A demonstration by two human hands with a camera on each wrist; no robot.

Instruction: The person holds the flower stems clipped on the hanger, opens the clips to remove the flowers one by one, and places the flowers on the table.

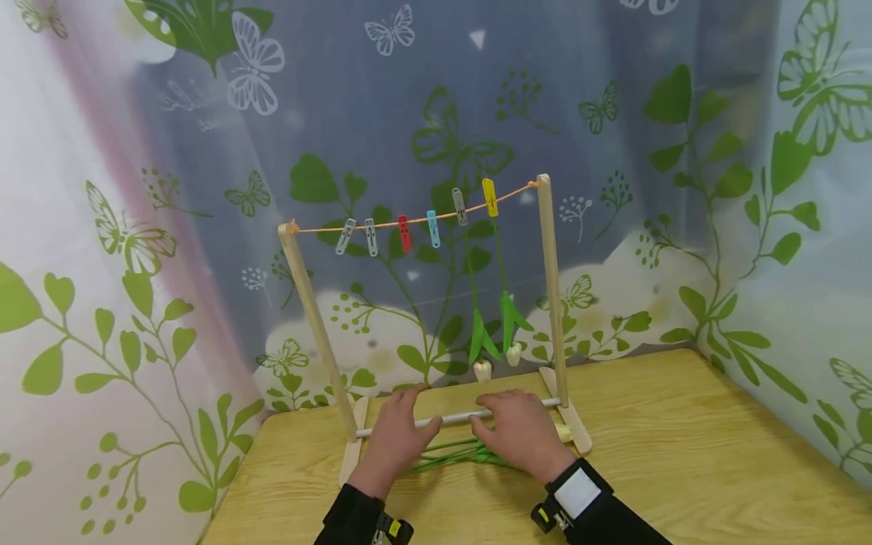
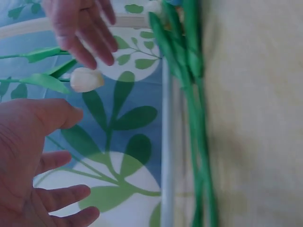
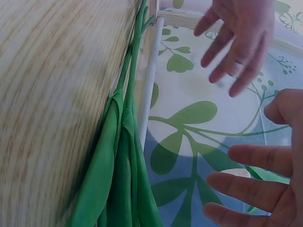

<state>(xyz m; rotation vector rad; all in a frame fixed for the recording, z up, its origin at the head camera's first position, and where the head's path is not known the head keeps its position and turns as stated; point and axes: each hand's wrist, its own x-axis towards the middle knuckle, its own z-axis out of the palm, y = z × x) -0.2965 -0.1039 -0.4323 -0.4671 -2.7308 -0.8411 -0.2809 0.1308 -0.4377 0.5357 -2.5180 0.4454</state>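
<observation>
My left hand [image 1: 398, 433] and right hand [image 1: 521, 430] are held apart above the table, fingers extended and nothing in either. Beneath them, several artificial tulips [image 1: 446, 456] lie together on the table, with green stems [image 2: 196, 123] and leaves [image 3: 123, 165]; my right hand partly hides them in the head view. Two white tulips hang head down from the orange string [image 1: 384, 225]: one tulip [image 1: 483, 370] under a grey clothespin [image 1: 459, 207], the other tulip [image 1: 514, 353] under a yellow clothespin [image 1: 490, 198]. A white rod [image 1: 458, 418] runs low behind the lying stems.
The string is tied between two wooden posts [image 1: 309, 310] on flat feet [image 1: 575, 428]. Left of the hanging tulips, it carries two grey clothespins [image 1: 371, 238], a red clothespin [image 1: 405, 234] and a blue clothespin [image 1: 433, 229]. A leaf-and-butterfly curtain [image 1: 204, 151] surrounds the wooden table [image 1: 654, 424].
</observation>
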